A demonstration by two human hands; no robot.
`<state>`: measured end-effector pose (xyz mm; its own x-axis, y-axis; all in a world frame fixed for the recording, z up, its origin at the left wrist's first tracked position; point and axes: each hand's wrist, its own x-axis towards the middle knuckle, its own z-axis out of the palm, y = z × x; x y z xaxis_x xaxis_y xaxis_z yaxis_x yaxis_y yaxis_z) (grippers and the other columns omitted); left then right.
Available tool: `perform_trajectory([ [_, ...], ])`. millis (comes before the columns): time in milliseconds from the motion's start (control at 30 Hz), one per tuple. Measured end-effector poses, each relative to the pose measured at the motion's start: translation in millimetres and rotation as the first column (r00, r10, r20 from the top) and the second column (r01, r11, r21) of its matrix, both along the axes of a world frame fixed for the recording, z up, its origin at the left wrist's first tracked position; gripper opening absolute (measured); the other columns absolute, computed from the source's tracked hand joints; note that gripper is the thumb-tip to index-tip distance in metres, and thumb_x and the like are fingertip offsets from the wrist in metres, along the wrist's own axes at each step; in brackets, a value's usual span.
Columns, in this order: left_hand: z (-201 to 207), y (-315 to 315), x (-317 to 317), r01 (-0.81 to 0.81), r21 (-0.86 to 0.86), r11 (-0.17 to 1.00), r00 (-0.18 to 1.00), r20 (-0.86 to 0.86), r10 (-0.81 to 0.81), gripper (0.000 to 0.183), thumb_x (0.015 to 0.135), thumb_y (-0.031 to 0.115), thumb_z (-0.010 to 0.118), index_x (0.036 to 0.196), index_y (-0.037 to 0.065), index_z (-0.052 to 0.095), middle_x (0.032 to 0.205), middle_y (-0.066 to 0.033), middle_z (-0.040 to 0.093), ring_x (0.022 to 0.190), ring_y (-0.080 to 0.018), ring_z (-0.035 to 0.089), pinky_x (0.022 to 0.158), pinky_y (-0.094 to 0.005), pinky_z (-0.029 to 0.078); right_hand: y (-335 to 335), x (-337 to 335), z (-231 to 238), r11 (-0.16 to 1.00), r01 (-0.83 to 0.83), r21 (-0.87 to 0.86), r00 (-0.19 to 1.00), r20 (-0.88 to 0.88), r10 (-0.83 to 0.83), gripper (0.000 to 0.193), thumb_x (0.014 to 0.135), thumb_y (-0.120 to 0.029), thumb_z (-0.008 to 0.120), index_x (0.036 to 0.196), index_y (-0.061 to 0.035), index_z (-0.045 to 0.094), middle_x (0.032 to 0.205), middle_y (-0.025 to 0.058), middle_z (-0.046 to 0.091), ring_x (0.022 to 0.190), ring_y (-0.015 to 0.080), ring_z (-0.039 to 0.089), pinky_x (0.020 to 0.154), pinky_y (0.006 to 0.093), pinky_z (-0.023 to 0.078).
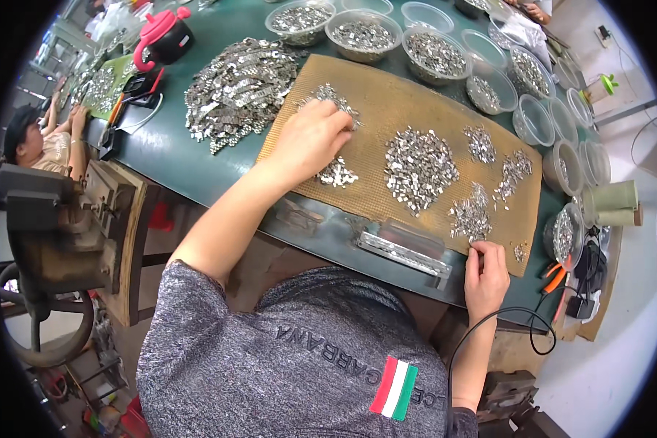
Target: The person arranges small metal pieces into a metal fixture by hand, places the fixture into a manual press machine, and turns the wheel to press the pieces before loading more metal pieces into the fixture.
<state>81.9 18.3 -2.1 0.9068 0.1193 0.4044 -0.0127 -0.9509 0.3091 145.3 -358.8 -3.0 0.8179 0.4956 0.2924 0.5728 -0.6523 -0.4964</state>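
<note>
My left hand (308,140) reaches over the upper left of a tan textured mat (387,95). Its fingers curl down at a small heap of silvery metal pieces (331,95), and the fingertips are hidden. Just below that hand lies a heap of bright flat pieces (337,173). My right hand (487,276) rests at the mat's near edge with thumb and fingers pinched together; whatever they hold is too small to make out. Right above it is a loose pile of thin silvery parts (471,213). A larger heap of small metal links (420,168) sits mid-mat.
A metal rail fixture (404,250) lies along the green table's (219,164) near edge. Left of the mat rises a big mound of linked metal strips (241,87). Plastic bowls of parts (363,35) line the far side. Orange-handled pliers (555,279) and a black cable (504,310) are at right.
</note>
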Motion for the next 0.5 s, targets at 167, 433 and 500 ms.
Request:
perform_trajectory([
  [167, -12, 5, 16, 0.078, 0.075, 0.994, 0.996, 0.034, -0.081, 0.012, 0.086, 0.013, 0.072, 0.095, 0.010, 0.066, 0.095, -0.0091, 0.060, 0.098, -0.0327, 0.060, 0.082, -0.0454, 0.052, 3, 4, 3, 0.999, -0.030, -0.013, 0.999, 0.032, 0.030, 0.011, 0.092, 0.000, 0.067, 0.101, -0.0049, 0.066, 0.099, 0.0144, 0.067, 0.088, 0.0343, 0.069, 0.076, 0.0389, 0.055],
  [433, 10, -13, 0, 0.043, -0.281, 0.959, 0.999, 0.029, -0.037, 0.009, 0.097, 0.007, 0.068, 0.104, 0.003, 0.065, 0.090, -0.0061, 0.067, 0.075, -0.0166, 0.062, 0.071, -0.0290, 0.050, 17, -15, 9, 0.914, -0.354, 0.198, 0.932, -0.003, 0.362, 0.018, 0.084, 0.003, 0.072, 0.099, -0.0034, 0.065, 0.104, 0.0119, 0.071, 0.096, 0.0320, 0.070, 0.082, 0.0393, 0.055],
  [500, 12, -22, -10, 0.004, -0.542, 0.840, 1.000, 0.008, 0.000, 0.012, 0.097, 0.009, 0.068, 0.105, 0.001, 0.065, 0.094, -0.0099, 0.069, 0.083, -0.0202, 0.066, 0.074, -0.0318, 0.052, 19, -21, 8, 0.906, -0.382, 0.183, 0.920, -0.019, 0.392, 0.020, 0.083, 0.002, 0.073, 0.099, -0.0047, 0.065, 0.106, 0.0101, 0.071, 0.103, 0.0314, 0.069, 0.089, 0.0412, 0.054],
])
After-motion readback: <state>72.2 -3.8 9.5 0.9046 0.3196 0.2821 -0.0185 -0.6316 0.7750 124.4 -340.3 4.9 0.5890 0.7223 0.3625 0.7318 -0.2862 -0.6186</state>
